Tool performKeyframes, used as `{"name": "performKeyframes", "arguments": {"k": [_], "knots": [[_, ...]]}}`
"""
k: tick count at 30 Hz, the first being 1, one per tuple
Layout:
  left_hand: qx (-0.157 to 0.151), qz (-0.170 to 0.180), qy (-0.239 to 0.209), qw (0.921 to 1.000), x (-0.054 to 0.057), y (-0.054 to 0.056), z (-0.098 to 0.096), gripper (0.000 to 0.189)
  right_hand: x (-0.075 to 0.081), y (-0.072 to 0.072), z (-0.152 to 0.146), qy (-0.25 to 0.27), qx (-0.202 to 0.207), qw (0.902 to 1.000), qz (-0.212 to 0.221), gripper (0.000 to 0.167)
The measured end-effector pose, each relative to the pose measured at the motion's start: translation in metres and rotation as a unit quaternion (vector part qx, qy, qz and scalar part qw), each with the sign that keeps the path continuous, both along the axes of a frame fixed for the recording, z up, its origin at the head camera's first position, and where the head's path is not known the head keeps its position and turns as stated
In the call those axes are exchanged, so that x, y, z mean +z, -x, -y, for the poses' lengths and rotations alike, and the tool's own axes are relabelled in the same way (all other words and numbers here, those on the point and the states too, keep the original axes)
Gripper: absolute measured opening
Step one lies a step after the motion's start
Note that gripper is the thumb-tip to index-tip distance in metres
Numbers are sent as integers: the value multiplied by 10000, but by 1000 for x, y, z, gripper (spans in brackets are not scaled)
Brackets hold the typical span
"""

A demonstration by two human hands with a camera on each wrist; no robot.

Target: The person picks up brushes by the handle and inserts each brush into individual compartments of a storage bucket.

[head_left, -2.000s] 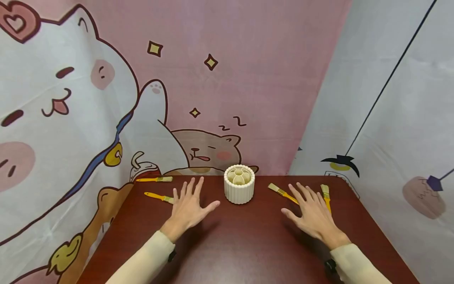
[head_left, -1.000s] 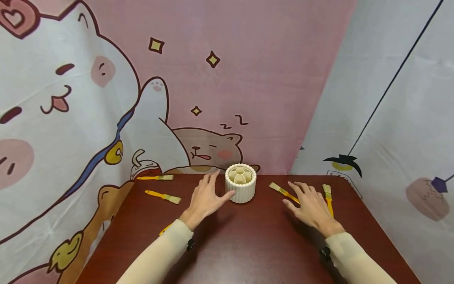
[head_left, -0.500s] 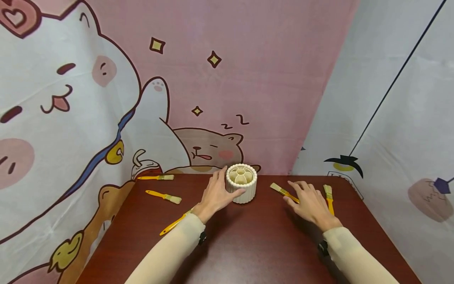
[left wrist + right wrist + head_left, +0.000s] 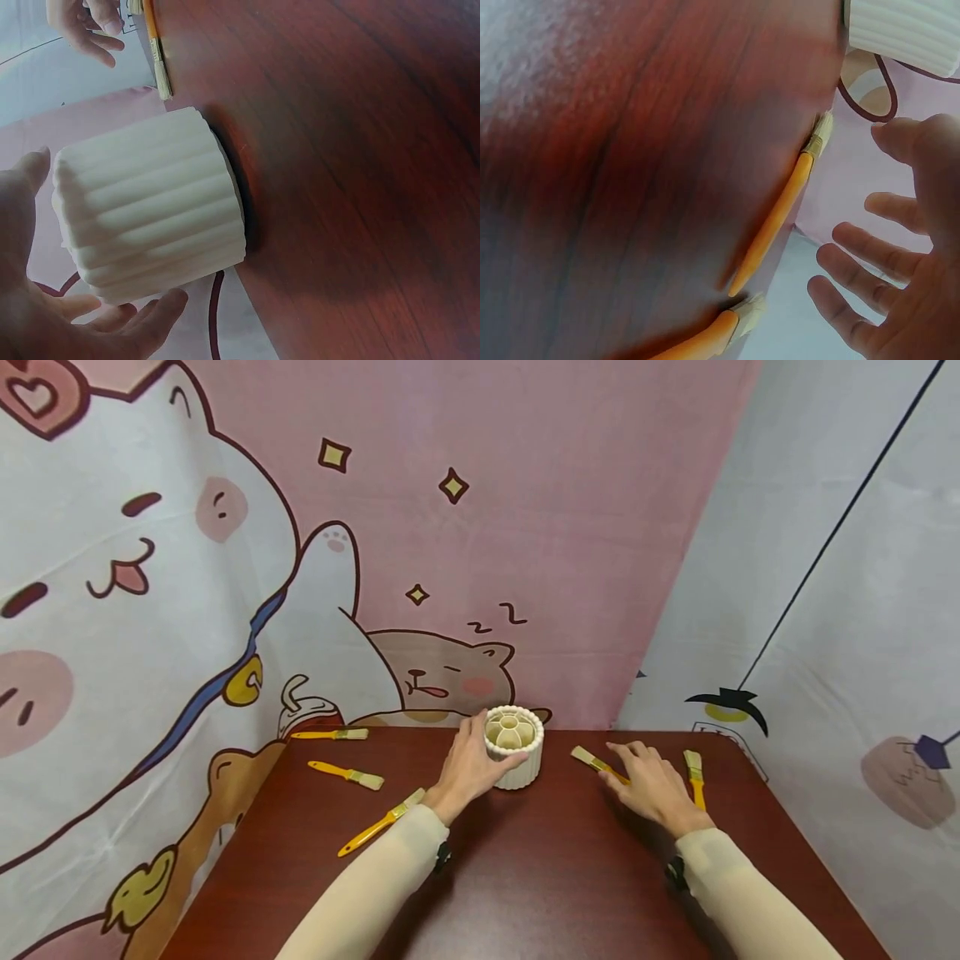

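A cream, ribbed round brush holder with a flower-shaped divided top stands upright near the back of the table. My left hand is at its left side, thumb in front and fingers behind. In the left wrist view the thumb is slightly apart from the holder, and the fingers lie close along its other side; contact is unclear. Above a yellow-handled paintbrush, my right hand hovers with fingers spread and relaxed, partly hiding its handle. The right wrist view shows nothing in that hand.
On the left of the dark red table lie several yellow paintbrushes: one at the back, one in the middle, one beside my left forearm. Another paintbrush is right of my right hand. A cartoon-printed cloth hangs behind.
My left hand has moved right, from above the left brushes to beside the holder, uncovering a brush near the forearm. My right hand has shifted only slightly. The holder stays in place.
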State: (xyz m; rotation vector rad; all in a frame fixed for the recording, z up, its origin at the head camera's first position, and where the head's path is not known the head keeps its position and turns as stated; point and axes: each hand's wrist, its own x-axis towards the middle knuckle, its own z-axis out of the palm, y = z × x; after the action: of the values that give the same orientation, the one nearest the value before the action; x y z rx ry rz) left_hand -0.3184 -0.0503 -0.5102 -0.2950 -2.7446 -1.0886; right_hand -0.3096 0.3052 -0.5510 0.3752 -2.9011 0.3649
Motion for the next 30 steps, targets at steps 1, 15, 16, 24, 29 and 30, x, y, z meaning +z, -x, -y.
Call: {"name": "performKeyframes", "arguments": {"k": [1,15,16,24,29,30], "knots": [[-4,-33,-29,10000,-1,0,0,117,0,1,0,5,-12,10000,29,68],[11,36,-41,10000,-1,7,-1,110,-5,12,8,13,19,9998,196,64],[13,43,-32,10000,-1,7,-1,110,-5,13,9,15,23,9998,218,63],[3,72,-43,10000,2,7,-1,108,-6,17,12,-20,21,9996,292,58],[-24,66,5,10000,5,5,-1,108,-5,18,13,-21,-4,9993,379,58],[-33,49,22,10000,5,5,-1,107,-5,18,13,-20,-14,9992,408,58]]}}
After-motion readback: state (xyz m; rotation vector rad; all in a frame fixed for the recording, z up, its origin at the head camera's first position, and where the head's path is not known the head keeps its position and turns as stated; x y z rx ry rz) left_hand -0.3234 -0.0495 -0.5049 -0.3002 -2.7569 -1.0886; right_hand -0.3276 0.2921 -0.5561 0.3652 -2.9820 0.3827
